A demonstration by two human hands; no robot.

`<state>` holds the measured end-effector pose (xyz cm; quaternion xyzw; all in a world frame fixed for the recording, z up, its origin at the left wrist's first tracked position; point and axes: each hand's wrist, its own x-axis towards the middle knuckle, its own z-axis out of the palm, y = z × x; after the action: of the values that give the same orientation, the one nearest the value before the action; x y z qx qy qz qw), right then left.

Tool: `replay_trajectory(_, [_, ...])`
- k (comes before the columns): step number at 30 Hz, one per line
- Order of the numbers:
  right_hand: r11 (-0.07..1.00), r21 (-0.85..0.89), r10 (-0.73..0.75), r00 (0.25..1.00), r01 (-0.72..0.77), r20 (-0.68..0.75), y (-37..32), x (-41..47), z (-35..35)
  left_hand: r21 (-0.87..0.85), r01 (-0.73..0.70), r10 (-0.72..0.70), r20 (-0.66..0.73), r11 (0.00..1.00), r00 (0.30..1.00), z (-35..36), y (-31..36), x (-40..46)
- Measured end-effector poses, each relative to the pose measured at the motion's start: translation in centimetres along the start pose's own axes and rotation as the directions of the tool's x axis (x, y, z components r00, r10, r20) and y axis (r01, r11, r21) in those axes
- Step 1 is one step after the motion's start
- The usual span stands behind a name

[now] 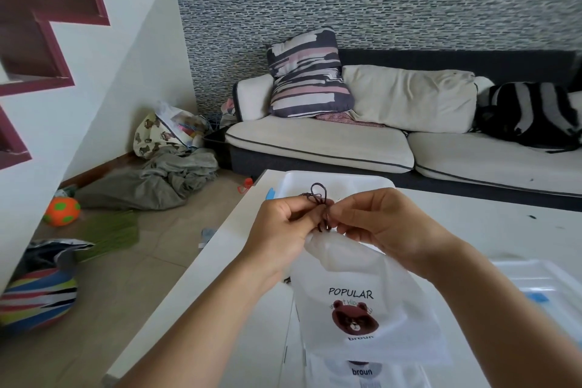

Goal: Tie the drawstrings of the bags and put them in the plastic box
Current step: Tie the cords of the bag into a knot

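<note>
Knotting is under way at frame centre: left hand [285, 224] and right hand [374, 220] each pinch the dark drawstring [318, 198] of the lifted white bag [362, 302]. More bags [362, 372] wait below; plastic box [333, 181] sits behind.

The single head-worn view looks forward and down from above the person's forearms, close over the near part of a white table [472, 230], with the left hand [283, 230] and right hand [384, 227] raised just below the middle of the picture. It faces across the table toward a cream sofa [315, 142] against a grey patterned wall [378, 3], well behind the hands. The wide angle also takes in the tiled floor [151, 261] at the left, and straight edges bend near the borders.
</note>
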<state>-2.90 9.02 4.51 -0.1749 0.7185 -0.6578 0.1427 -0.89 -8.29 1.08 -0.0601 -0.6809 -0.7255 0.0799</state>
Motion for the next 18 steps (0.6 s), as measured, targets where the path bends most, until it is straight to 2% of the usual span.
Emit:
replay_trajectory(5, [0.999, 0.03, 0.018, 0.99, -0.014, -0.138, 0.39, 0.03, 0.53, -0.002, -0.042, 0.042, -0.025, 0.999, 0.999, 0.12, 0.16, 0.08])
replay_trajectory(10, [0.998, 0.032, 0.063, 0.991, -0.059, -0.122, 0.62, 0.17, 0.8, 0.026, -0.068, 0.069, -0.049, 0.997, 0.996, 0.31, 0.23, 0.02])
replay_trajectory(18, [0.985, -0.145, 0.077, 0.987, -0.098, -0.14, -0.02, 0.11, 0.43, 0.156, -0.154, 0.169, -0.083, 0.976, 0.982, 0.38, 0.28, 0.02])
